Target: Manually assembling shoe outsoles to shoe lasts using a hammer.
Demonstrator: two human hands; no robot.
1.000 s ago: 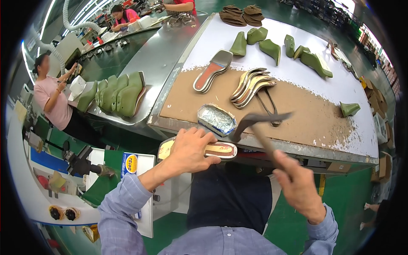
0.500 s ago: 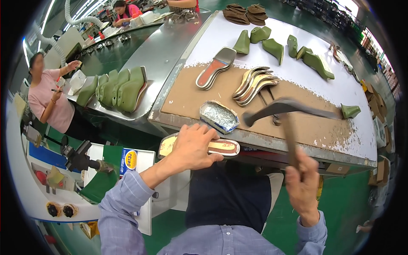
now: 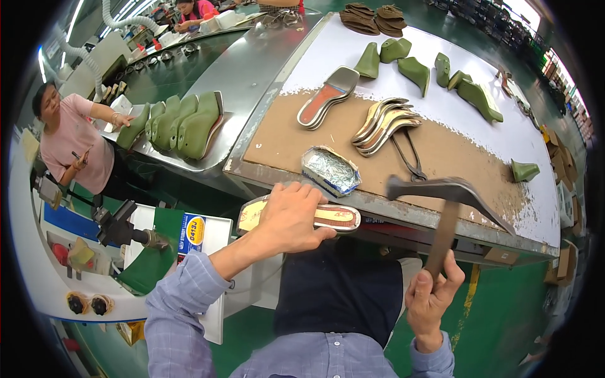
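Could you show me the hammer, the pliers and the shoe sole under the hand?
Hammer (image 3: 444,229): head view, on its brown handle.
Pliers (image 3: 416,171): head view, near the pivot.
Shoe sole (image 3: 339,217): head view, on the uncovered end right of the hand (image 3: 291,217).

Left hand (image 3: 293,214) clasps insole (image 3: 339,218) from above, at near edge of table (image 3: 277,148). Right hand (image 3: 433,296) grips hammer (image 3: 445,233) by handle, head uppermost. On table: nail box (image 3: 348,187) near left hand; insole stack (image 3: 387,128); pliers (image 3: 414,169) beside stack; green lasts (image 3: 414,74) farther back.
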